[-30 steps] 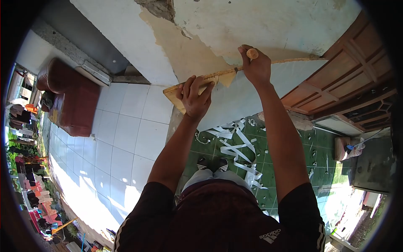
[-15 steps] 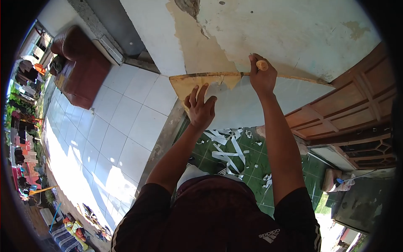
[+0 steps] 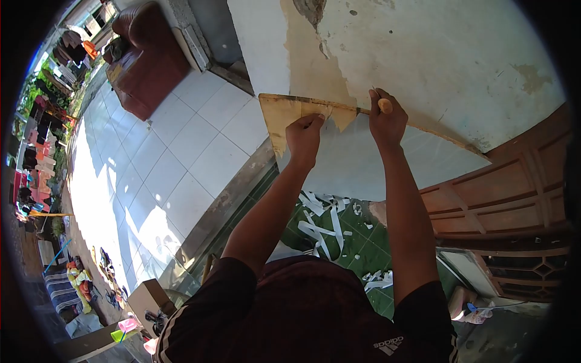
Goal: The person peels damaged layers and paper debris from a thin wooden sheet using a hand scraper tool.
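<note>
My right hand (image 3: 388, 121) is closed round a tool with a rounded wooden handle (image 3: 385, 106), at the top edge of a pale panel (image 3: 351, 154). The rest of the tool is mostly hidden by the fingers. My left hand (image 3: 304, 138) is pinched at the torn edge of the yellowish layer (image 3: 277, 115) on the panel's left part. Whatever lies between those fingertips is too small to tell. Bare yellowish patches and a jagged edge show between the two hands.
White strips (image 3: 321, 227) lie on the green tiled floor (image 3: 363, 242) below. A brown sofa (image 3: 151, 60) stands on white tiles at the upper left. At the right is a wooden panelled door (image 3: 502, 187). A cardboard box (image 3: 148, 299) sits at lower left.
My left hand has gone from spread fingers to a pinch and moved right along the panel. My right hand still grips the tool. The view has shifted, bringing the box into sight.
</note>
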Demonstrator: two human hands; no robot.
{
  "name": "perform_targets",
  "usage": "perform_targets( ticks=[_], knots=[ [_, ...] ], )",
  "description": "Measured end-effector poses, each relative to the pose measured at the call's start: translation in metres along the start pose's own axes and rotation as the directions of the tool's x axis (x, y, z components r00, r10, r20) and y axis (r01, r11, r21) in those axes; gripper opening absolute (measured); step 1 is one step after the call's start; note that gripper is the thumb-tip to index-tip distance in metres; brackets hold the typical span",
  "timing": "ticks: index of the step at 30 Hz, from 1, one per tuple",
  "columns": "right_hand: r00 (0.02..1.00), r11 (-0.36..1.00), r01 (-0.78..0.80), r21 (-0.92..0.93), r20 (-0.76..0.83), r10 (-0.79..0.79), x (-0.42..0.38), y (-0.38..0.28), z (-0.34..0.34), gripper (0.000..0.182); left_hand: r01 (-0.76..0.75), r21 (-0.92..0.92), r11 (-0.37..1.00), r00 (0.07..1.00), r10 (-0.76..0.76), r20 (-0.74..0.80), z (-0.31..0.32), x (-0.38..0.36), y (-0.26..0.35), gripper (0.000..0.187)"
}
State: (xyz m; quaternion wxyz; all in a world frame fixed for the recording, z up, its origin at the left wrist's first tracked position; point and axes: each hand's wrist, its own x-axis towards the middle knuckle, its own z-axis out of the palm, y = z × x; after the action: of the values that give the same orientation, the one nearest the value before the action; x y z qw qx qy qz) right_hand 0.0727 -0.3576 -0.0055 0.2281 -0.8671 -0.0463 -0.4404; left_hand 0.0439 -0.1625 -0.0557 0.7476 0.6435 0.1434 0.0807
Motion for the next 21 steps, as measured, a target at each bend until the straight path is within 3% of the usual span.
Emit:
perform_targets(
  ticks=[7, 13, 21],
  knots=[
    [1.0, 1.0, -0.007, 0.027, 0.01, 0.007, -0.001, -0.002, -0.002, 0.024, 0.148, 0.024, 0.989, 0.988, -0.147, -0.039, 0.007, -0.005, 0.023, 0.033],
    [1.0, 1.0, 0.019, 0.022, -0.003, -0.019, 0.0, 0.0, 0.0, 0.025, 0.049, -0.063, 0.997, 0.988, -0.058, -0.142, 0.018, -0.004, 0.008, 0.031],
    [0.991, 0.99, 0.125, -0.068, -0.033, -0.127, -0.001, 0.008, 0.006, 0.02, 0.113, -0.092, 0.989, 0.988, -0.122, -0.098, 0.004, -0.01, -0.019, 0.025]
  ],
)
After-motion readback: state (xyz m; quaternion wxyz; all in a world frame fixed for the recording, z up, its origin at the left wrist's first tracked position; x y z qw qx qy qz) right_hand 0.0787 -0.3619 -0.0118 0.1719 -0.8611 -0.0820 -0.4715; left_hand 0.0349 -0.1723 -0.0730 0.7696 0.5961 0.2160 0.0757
